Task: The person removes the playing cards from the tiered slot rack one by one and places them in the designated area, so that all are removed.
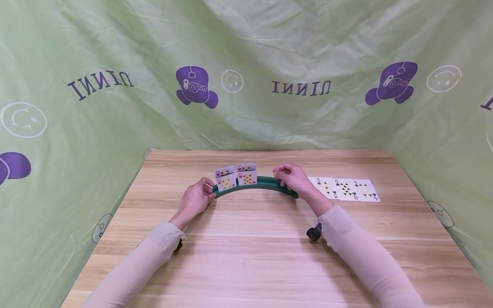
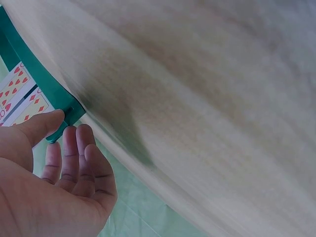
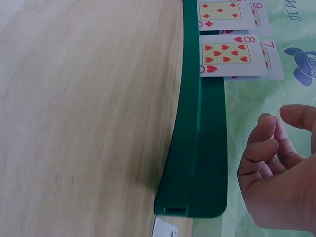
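Two hands (image 1: 196,198) (image 1: 294,179), one rack (image 1: 269,184), four standing cards (image 1: 247,178) (three flat cards (image 1: 346,189))

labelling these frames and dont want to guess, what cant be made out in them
Head: lower part of the rear seven, hidden by the front eight.
Head: most of the left black device, hidden by the sleeve.
Left wrist: most of the green rack, cut off by the left edge.
Right wrist: value of the table card, cut off by the bottom edge.
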Available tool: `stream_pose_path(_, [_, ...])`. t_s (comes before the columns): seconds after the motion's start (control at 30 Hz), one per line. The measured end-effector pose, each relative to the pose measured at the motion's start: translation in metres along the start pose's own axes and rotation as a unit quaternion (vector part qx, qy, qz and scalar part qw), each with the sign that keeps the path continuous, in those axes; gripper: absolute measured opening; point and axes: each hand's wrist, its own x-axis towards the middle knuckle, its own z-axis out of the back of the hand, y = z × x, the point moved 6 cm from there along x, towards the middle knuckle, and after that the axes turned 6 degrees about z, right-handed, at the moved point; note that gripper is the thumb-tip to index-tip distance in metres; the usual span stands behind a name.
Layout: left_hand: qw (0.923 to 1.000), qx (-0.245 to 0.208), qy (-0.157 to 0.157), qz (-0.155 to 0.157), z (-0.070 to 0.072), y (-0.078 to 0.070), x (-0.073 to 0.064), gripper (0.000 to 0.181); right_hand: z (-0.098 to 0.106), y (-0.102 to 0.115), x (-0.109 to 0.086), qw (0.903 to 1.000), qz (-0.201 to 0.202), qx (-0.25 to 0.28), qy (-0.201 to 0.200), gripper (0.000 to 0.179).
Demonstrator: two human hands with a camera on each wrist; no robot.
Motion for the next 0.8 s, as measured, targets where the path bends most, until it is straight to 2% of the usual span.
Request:
stream_pose_path(0.4, [1.0000,-0.001,0.003,0.005,-0.001,0.001,0.001,0.029,-0.015,0.003,0.005,0.9999,0.004,0.005,0.011,0.033])
stream_pose_path(0.8, [1.0000,0.001,0.005,0.004,-0.002,0.002,0.002,0.030,-0.029,0.006,0.011,0.9997,0.015,-0.014,0.014,0.033])
